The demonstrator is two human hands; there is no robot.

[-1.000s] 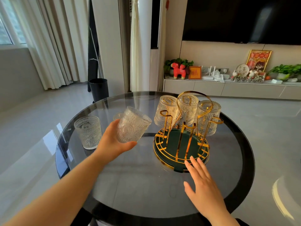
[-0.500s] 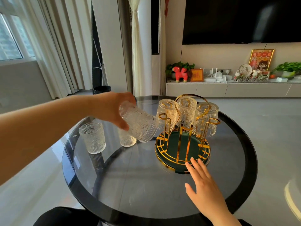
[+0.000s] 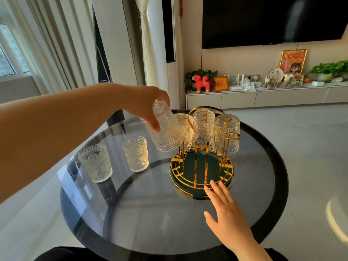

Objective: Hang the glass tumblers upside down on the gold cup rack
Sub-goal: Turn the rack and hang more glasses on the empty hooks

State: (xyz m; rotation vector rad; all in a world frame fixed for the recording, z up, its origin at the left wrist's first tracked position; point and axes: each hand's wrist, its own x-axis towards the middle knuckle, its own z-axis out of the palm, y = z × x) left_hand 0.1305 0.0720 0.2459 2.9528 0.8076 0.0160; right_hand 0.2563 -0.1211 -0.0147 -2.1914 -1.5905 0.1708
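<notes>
The gold cup rack [image 3: 201,167] with a dark green tray base stands at the middle right of the round glass table [image 3: 150,213]. Three embossed glass tumblers [image 3: 203,125] hang upside down on its far pegs. My left hand [image 3: 148,104] grips a fourth tumbler [image 3: 166,131] by its base, mouth down and tilted, just left of the rack over its near-left peg. My right hand [image 3: 226,217] lies flat with fingers apart, fingertips touching the rack's front rim. Two more tumblers [image 3: 135,153] [image 3: 95,163] stand upright on the table to the left.
The table has a black rim [image 3: 276,185] and a grey tiled floor around it. Behind it run a low white cabinet [image 3: 263,95] with ornaments, plants and a red toy, a dark wall screen [image 3: 273,19], and curtains at the left.
My left hand has turned the held tumbler from upright to mouth down and carried it up and right to the rack. My right hand has stayed at the rack's front rim.
</notes>
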